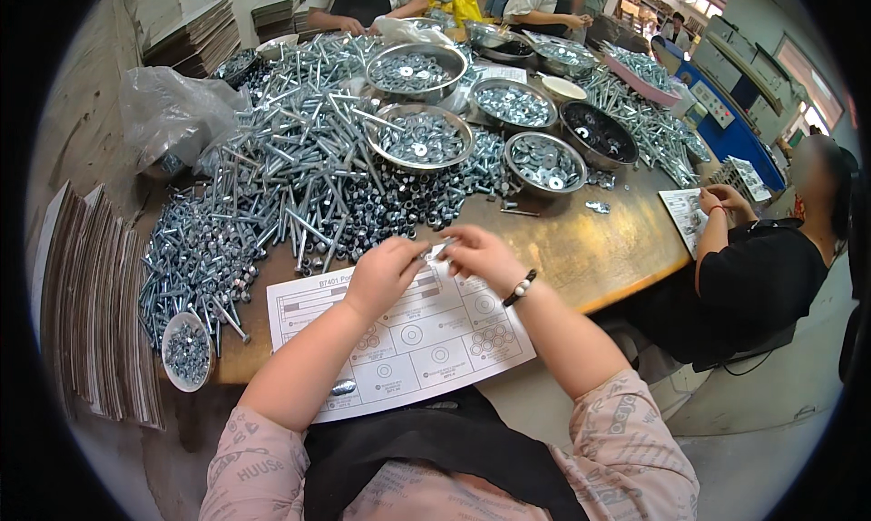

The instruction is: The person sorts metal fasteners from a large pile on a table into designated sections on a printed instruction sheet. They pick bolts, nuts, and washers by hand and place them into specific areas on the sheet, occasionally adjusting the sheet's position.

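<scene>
My left hand (388, 269) and my right hand (483, 260) meet above the far edge of a printed sheet (363, 396). The fingers of both are pinched together around a small metallic piece, too small and covered to name. A dark beaded bracelet (520, 288) circles my right wrist. Outlines of washers, nuts and bolts fill boxes on the sheet, which overhangs the table's near edge. A small shiny silver item (343, 387) lies near its lower left. Just beyond my hands are loose dark-centred nuts (386, 214) and a large heap of bolts (290, 172).
Steel bowls of washers (544, 164) stand beyond the heap, beside a dark bowl (599, 135). At left are a white bowl of small parts (188, 352) and stacked cardboard sheets (95, 312). A co-worker (771, 258) sits at right; others stand across the wooden table (626, 240).
</scene>
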Demonstrator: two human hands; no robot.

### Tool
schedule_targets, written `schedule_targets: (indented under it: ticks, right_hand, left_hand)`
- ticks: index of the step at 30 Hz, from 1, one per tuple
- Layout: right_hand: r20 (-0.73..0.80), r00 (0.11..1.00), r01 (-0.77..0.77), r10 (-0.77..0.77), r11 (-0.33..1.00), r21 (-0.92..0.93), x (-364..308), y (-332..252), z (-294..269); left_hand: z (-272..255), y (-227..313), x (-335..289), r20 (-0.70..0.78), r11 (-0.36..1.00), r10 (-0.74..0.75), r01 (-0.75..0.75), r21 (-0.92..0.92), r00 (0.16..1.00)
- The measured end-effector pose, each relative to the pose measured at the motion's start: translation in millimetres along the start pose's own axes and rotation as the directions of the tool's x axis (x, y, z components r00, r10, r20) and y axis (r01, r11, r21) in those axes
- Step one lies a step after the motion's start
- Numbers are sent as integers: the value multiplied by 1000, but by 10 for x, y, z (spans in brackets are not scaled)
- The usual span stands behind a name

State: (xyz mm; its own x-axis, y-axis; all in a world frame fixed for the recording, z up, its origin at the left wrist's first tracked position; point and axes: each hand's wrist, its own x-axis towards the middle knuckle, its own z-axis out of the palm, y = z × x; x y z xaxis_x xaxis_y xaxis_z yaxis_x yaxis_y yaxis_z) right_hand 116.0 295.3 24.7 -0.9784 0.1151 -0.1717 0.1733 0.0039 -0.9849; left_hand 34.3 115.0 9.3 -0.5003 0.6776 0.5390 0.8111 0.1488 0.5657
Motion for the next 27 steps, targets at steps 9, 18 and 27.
schedule_targets:
  ticks: [9,18,27]
  right_hand:
    - [182,949,278,-259,405,-871,5,381,-533]
    - [-1,977,127,-212,592,-796,99,511,-536]
    - [-108,960,116,-258,720,-684,202,673,-530]
  left_hand:
    - [470,-22,207,398,850,-414,504,-151,818]
    - [700,49,265,431,932,-339,362,30,836]
    - [890,33,132,238,964,-266,252,90,934]
